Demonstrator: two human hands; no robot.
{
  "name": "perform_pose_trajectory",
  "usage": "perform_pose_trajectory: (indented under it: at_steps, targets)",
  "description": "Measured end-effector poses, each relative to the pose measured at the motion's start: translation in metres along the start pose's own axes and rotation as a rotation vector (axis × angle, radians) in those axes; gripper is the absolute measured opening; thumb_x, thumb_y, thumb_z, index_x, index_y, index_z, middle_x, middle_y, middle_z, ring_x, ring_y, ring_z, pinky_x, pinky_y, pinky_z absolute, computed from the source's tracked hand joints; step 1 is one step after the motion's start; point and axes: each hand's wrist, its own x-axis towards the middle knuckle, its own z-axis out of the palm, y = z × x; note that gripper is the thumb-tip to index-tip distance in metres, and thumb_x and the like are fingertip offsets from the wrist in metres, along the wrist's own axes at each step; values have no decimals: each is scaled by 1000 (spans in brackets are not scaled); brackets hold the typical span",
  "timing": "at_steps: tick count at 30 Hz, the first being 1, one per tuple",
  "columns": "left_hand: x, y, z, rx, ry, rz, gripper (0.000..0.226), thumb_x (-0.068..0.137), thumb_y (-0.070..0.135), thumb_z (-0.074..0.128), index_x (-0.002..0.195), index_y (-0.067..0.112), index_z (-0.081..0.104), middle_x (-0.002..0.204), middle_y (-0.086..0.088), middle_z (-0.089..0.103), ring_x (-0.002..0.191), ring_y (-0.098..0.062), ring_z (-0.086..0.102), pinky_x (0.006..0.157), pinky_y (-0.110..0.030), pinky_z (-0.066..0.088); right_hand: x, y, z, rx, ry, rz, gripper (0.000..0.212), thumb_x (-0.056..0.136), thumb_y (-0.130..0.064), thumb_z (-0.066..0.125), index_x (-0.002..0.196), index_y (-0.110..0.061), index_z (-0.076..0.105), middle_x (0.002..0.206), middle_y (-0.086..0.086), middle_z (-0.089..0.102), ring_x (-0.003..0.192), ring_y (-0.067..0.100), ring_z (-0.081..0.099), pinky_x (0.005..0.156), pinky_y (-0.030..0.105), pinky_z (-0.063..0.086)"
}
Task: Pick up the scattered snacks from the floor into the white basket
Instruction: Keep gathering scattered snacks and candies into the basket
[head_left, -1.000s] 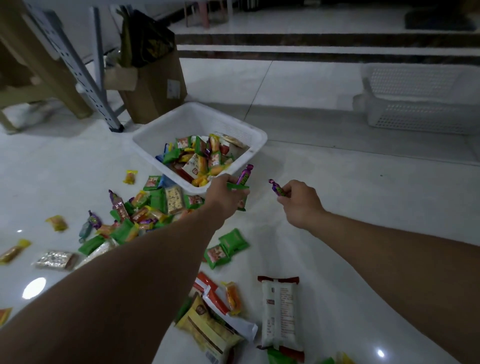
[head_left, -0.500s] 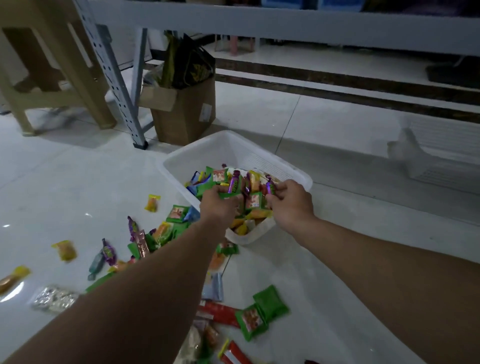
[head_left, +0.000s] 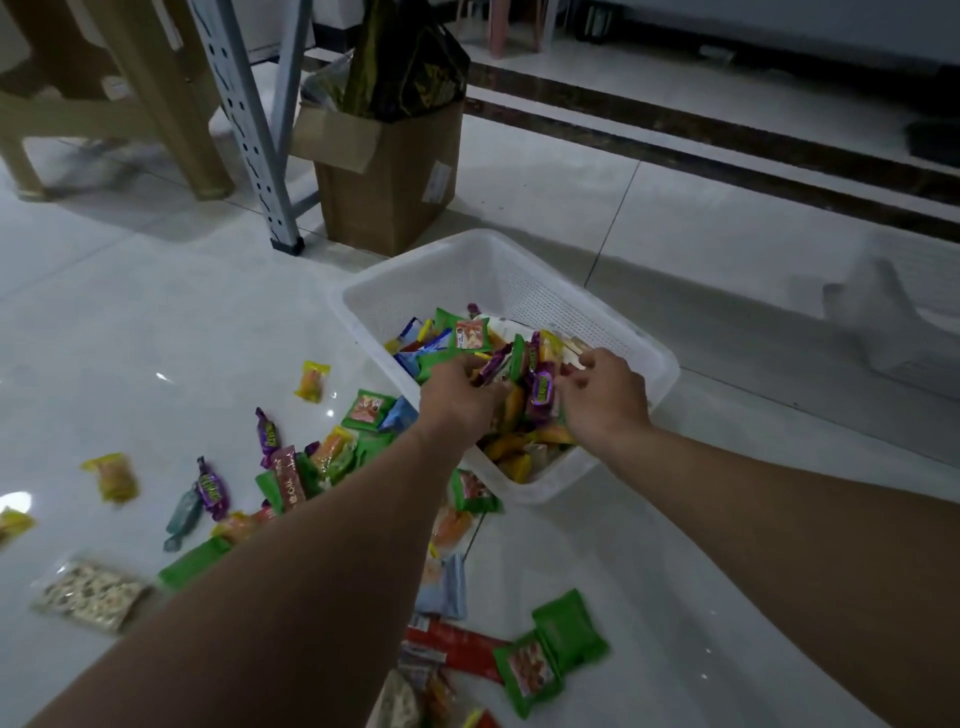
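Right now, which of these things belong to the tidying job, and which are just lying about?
Part of the job: the white basket; floor snacks such as a green packet, a purple candy and a yellow packet; the left hand and right hand over the basket.

Just lying about: the cardboard box, the metal rack leg, the beige stool.

This is an indoor room, likely in a home or a small storeroom; which one cannot be told. The tile floor (head_left: 675, 218) is glossy white with a dark inlaid stripe (head_left: 727, 137). At the left stand beige plastic furniture legs (head_left: 176, 119), a slotted steel shelving upright (head_left: 244, 119) and an open cardboard box (head_left: 389, 197) stuffed with dark bags (head_left: 410, 67). Pink stool legs (head_left: 511, 31) show farther back. A white plastic basket (head_left: 550, 296) of wrapped snacks (head_left: 470, 335) sits on the tiles.
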Motion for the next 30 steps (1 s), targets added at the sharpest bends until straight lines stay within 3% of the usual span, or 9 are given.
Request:
perform_pose_trajectory:
  at_steps: [3,7,11,15,19,24,30]
  targets:
    - [-11,4,-2,110,-5,29,48,84,24,70,130,19,55,118,-5,63,96,-20,59,83,-29,48,-18,9,-16,-28,-52,-118,29,92,-24,60,118,-12,58,113,6,64,105,24,59,92,36,49]
    - [-41,10,-3,266,-22,98,60,85,20,68,140,20,45,126,-5,59,99,-19,59,88,-29,50,-47,33,-45,-98,-111,-277,40,90,-28,62,128,-19,55,111,-5,59,104,19,58,81,27,45]
    - [-81,19,2,459,-95,193,62,85,23,69,141,18,43,136,-9,52,120,-26,51,101,-40,45,-79,73,-65,-178,-211,-239,56,89,-38,62,139,-18,46,134,5,54,122,22,50,97,32,44]
    - [-113,26,10,620,-159,272,63,85,29,69,142,19,42,140,-10,49,125,-27,48,103,-36,42,-114,122,-77,-194,-357,-175,74,83,-52,65,145,-20,38,145,2,44,130,18,43,106,32,39]
    - [-141,20,30,742,-199,322,66,82,35,71,141,22,43,140,-7,49,123,-26,50,94,-30,42,-142,160,-85,-206,-507,-145,86,78,-57,69,147,-23,32,150,1,38,133,18,40,107,34,38]
    - [-170,3,57,812,-269,299,70,83,39,70,144,20,39,145,-7,44,130,-24,44,103,-29,35,-171,193,-83,-223,-657,-133,105,64,-62,77,149,-25,26,152,0,32,136,18,36,108,35,37]
    - [-190,-13,80,882,-347,315,69,85,40,68,144,22,38,147,-5,43,131,-23,44,104,-27,34,-197,216,-70,-497,-864,-225,127,53,-65,81,152,-23,14,155,0,23,140,21,29,111,35,33]
